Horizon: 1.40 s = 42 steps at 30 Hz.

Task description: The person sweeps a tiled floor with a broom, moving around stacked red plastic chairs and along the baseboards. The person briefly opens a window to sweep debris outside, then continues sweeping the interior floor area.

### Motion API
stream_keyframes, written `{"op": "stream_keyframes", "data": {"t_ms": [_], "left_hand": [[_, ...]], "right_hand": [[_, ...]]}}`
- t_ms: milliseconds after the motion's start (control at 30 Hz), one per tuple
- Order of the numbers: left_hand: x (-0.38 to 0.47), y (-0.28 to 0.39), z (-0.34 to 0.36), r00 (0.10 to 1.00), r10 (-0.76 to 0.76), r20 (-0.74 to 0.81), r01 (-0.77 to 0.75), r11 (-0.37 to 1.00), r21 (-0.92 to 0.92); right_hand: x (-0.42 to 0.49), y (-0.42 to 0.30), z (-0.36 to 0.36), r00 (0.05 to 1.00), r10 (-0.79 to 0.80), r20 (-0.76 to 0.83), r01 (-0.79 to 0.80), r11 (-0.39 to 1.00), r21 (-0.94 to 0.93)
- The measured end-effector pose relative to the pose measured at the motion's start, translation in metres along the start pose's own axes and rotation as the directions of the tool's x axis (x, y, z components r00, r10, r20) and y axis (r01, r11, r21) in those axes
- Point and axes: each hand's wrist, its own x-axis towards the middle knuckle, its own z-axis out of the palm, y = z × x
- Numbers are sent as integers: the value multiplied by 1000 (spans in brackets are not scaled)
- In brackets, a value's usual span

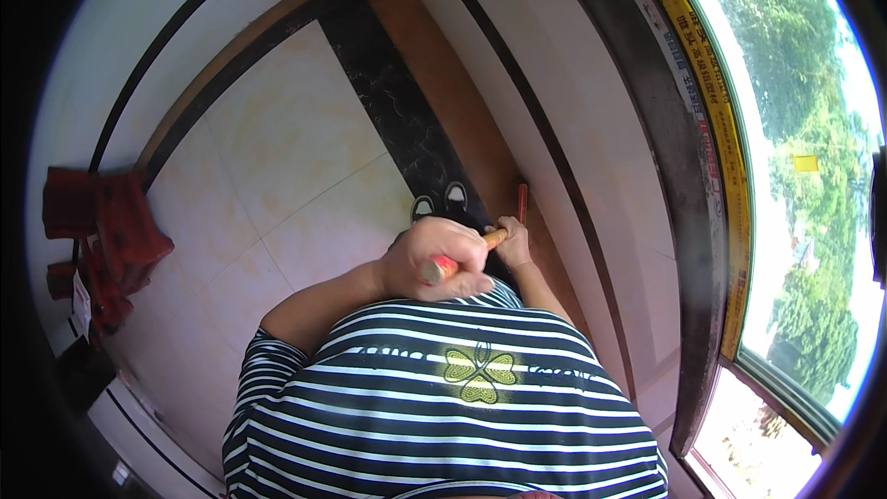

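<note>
My left hand (447, 249) is closed around the upper end of a wooden stick (496, 239). The stick's blunt end, with red colouring around it, sticks out of that fist toward me. Farther down and to the right, my right hand (513, 242) grips the same stick. Just beyond the right hand a narrow red rod (522, 202) shows beside the wall; whether it belongs to the stick, I cannot tell. The stick's far end is hidden. Below the hands are my dark shoes (439, 202) with white insteps.
Pale floor tiles (277, 173) have a black marbled border (388, 97) and a brown outer strip (443, 76). A white wall (554, 48) stands close on my right, below a window (790, 152) with a dark sill (700, 235). Red wooden furniture (125, 222) stands at left.
</note>
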Motion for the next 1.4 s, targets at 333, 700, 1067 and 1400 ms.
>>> {"op": "stream_keyframes", "data": {"t_ms": [333, 700, 1067, 1400], "left_hand": [[53, -42, -76, 950, -291, -111, 266, 943, -198], [81, 27, -171, 896, -25, -444, 47, 998, 39], [38, 51, -149, 782, 197, -592, -14, 954, 299], [33, 36, -154, 747, 188, -638, -54, 973, 224]], "right_hand": [[65, 2, 23, 953, 294, -76, -300, 948, -102], [254, -84, 78, 969, -218, 117, 223, 974, -34], [285, -130, 83, 833, -444, 331, 468, 884, 8], [302, -129, 87, 868, -357, 345, 406, 911, -79]]}}
